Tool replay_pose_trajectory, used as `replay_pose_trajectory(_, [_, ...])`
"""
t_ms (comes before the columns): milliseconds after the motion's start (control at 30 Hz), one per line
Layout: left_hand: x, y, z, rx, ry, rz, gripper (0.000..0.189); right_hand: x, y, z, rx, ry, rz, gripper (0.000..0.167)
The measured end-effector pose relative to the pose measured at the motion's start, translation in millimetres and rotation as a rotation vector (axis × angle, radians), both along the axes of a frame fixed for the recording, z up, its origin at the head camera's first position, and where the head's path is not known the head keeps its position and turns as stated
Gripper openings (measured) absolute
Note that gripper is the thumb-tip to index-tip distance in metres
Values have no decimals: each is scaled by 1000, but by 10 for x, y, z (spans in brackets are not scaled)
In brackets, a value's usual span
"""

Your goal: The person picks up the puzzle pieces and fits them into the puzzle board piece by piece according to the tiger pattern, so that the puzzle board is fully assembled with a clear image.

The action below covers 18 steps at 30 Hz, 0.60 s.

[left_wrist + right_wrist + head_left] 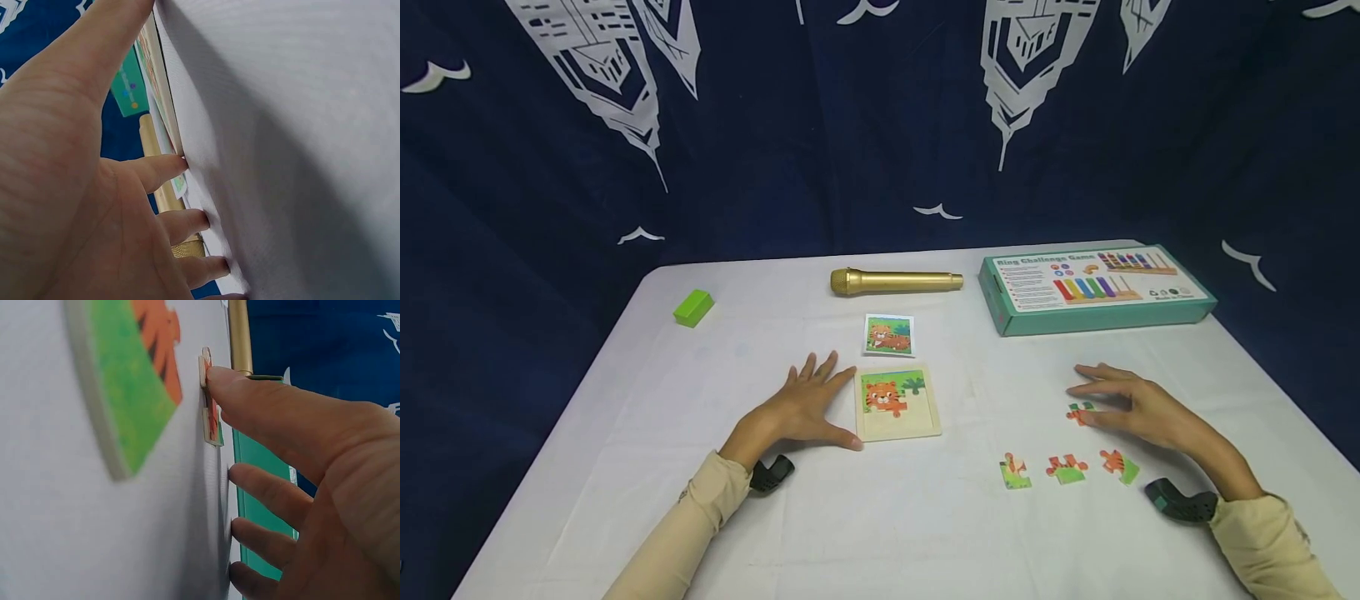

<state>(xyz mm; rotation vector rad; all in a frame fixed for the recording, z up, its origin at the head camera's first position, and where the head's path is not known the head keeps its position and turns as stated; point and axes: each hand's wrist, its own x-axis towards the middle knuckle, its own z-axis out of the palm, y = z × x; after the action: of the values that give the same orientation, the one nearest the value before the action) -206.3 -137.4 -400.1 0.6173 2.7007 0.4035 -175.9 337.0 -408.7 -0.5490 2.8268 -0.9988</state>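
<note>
A shallow wooden puzzle board (895,427) lies in the middle of the table, with tiger-face and greenery pieces fitted across its upper part. My left hand (805,408) is spread along the board's left side, index finger by the top corner and thumb by the bottom one. To the right, my right hand (1142,410) reaches over a puzzle piece (214,422); its thumb tip rests on that piece while the other fingers extend to the tablecloth. Three more puzzle pieces, one green-edged (1015,472), one central (1067,469) and one striped (1120,467), lie in a row nearer me.
A small tiger picture card (889,336) lies just beyond the board. Behind it is a gold microphone (898,282). A green game box (1097,292) occupies the back right, and a lime-green block (693,308) sits at the back left. Dark patterned cloth hangs behind the table.
</note>
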Motion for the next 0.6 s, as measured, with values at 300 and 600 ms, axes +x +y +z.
replay_pose_trajectory(300, [1,6,-7,-1,-4,1,114,-1,88,-21,-14,-33,17,45])
replay_pose_trajectory(600, [5,0,7,-9,1,0,114,3,118,-56,-46,-20,-38,34])
